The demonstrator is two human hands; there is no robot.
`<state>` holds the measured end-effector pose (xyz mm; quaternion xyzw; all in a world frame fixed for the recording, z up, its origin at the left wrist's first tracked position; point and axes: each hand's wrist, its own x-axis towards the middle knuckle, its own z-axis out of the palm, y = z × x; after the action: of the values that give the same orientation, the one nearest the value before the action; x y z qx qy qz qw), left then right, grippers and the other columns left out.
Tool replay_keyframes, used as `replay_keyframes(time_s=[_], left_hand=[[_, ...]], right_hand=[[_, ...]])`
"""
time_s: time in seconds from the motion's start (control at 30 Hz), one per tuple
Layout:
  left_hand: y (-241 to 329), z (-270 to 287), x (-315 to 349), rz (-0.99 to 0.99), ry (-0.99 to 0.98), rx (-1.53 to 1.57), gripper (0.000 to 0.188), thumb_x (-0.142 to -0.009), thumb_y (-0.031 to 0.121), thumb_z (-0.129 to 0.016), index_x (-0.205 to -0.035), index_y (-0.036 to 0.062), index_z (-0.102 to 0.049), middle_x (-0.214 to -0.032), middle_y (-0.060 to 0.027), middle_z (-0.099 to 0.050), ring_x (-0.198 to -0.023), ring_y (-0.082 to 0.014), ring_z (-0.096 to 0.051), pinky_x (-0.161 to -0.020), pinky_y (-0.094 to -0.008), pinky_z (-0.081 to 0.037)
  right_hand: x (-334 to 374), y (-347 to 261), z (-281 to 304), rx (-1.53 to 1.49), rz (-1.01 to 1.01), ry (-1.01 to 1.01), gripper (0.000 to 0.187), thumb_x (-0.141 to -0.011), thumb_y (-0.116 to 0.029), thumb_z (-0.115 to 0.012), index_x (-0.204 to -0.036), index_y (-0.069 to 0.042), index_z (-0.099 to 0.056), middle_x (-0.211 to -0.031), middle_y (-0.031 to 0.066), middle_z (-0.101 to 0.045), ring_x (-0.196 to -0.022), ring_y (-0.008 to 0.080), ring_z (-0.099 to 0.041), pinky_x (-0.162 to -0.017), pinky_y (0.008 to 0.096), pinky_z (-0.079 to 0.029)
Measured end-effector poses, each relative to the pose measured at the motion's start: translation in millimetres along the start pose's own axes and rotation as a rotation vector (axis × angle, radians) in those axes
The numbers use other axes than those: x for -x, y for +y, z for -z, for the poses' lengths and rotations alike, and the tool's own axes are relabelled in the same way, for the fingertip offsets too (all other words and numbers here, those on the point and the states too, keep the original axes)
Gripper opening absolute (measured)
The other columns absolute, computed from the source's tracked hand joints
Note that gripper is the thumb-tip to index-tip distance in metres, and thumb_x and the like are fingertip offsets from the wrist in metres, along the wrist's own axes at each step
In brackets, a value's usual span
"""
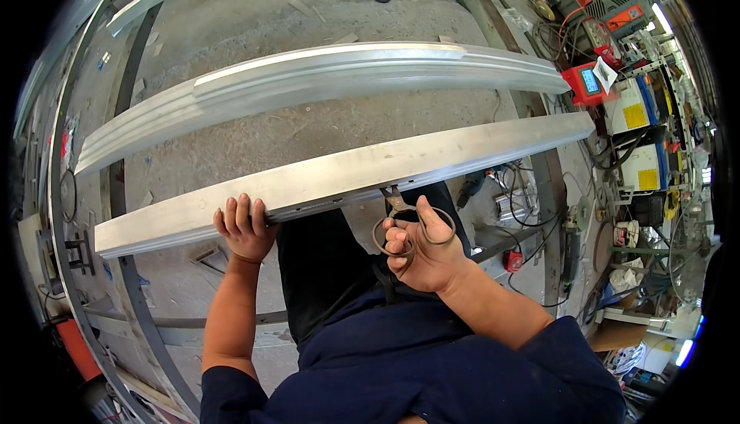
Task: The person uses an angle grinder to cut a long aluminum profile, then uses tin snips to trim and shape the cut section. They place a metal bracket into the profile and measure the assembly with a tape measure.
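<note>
A long silvery metal profile lies crosswise before me on a steel frame. On its near edge, left of the middle, rests my left hand, its fingers over the top face and the profile gripped from my side. My right hand holds a pair of scissors with large loop handles, fingers through the loops. The scissors' tips touch the profile's near side, where a dark groove with small slots runs. Whether the tips sit inside a slot, I cannot tell.
A second metal profile lies farther off on the frame's steel bars. At right are a red device with a screen, a power drill, cables and a cluttered bench. Scraps lie on the concrete floor.
</note>
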<state>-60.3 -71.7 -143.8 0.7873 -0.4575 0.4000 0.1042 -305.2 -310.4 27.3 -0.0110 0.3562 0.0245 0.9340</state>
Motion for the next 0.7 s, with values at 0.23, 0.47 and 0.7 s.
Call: replay_keyframes(time_s=[0.23, 0.47, 0.7], left_hand=[[0, 3, 3, -0.033, 0.026, -0.014, 0.055, -0.090, 0.037, -0.068, -0.135, 0.0131, -0.049, -0.139, -0.0140, -0.055, -0.133, -0.0374, -0.049, -0.115, -0.0602, -0.030], [-3, 3, -3, -0.057, 0.045, -0.005, 0.055, -0.089, 0.036, -0.068, -0.135, 0.0109, -0.049, -0.139, -0.0154, -0.054, -0.133, -0.0379, -0.048, -0.116, -0.0594, -0.029], [-3, 8, -12, -0.042, -0.004, 0.035, 0.056, -0.085, 0.031, -0.070, -0.133, 0.0083, -0.052, -0.137, -0.0164, -0.055, -0.132, -0.0382, -0.049, -0.113, -0.0595, -0.031]], right_hand=[[-8, 5, -9, 0.074, 0.034, 0.137, 0.070, -0.098, -0.076, -0.044, -0.102, -0.007, -0.056, -0.065, -0.0044, -0.053, -0.066, 0.0161, -0.059, -0.065, 0.0305, -0.046], [-3, 12, -10, 0.119, 0.067, 0.234, 0.069, -0.095, -0.075, -0.052, -0.096, -0.006, -0.057, -0.055, -0.0060, -0.046, -0.048, 0.0117, -0.049, -0.045, 0.0257, -0.037], [-5, 7, -2, 0.232, 0.071, 0.223, 0.072, -0.093, -0.077, -0.053, -0.097, -0.005, -0.054, -0.056, -0.0042, -0.040, -0.047, 0.0125, -0.044, -0.046, 0.0265, -0.037]])
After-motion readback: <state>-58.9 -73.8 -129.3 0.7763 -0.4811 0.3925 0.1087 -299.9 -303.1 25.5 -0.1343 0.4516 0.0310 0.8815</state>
